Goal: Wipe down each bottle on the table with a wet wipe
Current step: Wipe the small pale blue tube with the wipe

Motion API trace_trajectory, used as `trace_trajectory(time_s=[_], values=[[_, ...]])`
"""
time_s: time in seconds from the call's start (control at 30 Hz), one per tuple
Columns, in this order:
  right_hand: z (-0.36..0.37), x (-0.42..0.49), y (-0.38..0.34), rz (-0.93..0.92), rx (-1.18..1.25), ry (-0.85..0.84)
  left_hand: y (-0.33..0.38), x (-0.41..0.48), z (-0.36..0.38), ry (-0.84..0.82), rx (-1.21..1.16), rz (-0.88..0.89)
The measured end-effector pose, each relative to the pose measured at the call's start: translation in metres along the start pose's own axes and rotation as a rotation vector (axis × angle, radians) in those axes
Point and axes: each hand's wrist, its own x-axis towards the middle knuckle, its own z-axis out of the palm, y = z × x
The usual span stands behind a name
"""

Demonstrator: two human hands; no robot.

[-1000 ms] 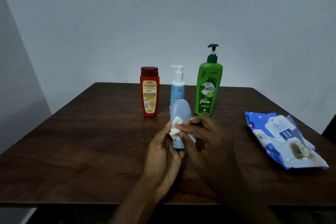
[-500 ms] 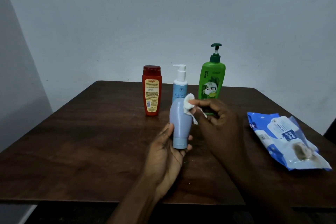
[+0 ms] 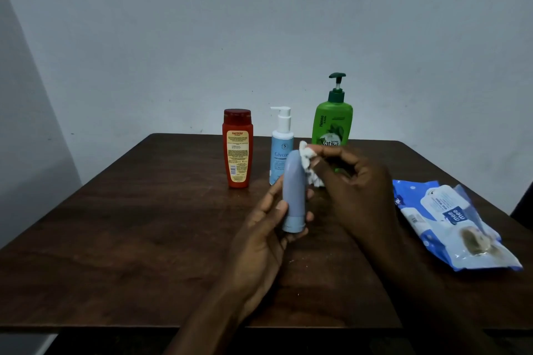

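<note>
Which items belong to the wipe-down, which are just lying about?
In the job: left hand holding grey-blue tube; right hand pinching wet wipe; red Karthika bottle; blue pump bottle; green Vatika pump bottle.
Lying about: Mee Mee wipes pack, on the wooden table.

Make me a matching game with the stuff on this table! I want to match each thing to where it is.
Things:
1. red bottle
2. grey-blue tube
3. wet wipe
4. wipes pack

Places:
A. pinched in the right hand
B. lying flat on the right side of the table
C. standing upright, farthest to the left
D. held cap-down in the left hand

Right pairs: 1-C, 2-D, 3-A, 4-B.
</note>
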Motion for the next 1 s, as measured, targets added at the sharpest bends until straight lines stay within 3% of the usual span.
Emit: trace_trajectory(time_s=[0.13, 0.23, 0.33, 0.43, 0.67, 0.87, 1.0], values=[[-0.006, 0.02, -0.016, -0.106, -0.035, -0.181, 0.005, -0.004, -0.003, -0.003, 0.318, 0.11], [-0.013, 0.024, -0.021, -0.362, -0.196, -0.294, 0.009, -0.007, -0.005, 0.097, 0.534, 0.262], [-0.019, 0.016, -0.017, -0.566, -0.327, -0.375, 0.008, -0.007, -0.008, 0.215, 0.604, 0.367], [-0.019, 0.001, -0.007, -0.574, -0.334, -0.363, 0.007, -0.006, -0.009, 0.317, 0.665, 0.434], [-0.002, 0.017, -0.004, -0.411, -0.309, -0.01, -0.001, -0.004, -0.005, 0.398, 0.898, 0.627], [0.025, -0.014, -0.006, -0.493, -0.458, -0.248, 0.004, -0.003, -0.01, 0.483, 0.857, 0.685], [0.019, -0.036, 0.005, -0.505, -0.343, -0.329, 0.001, -0.007, -0.02, 0.479, 0.88, 0.693]])
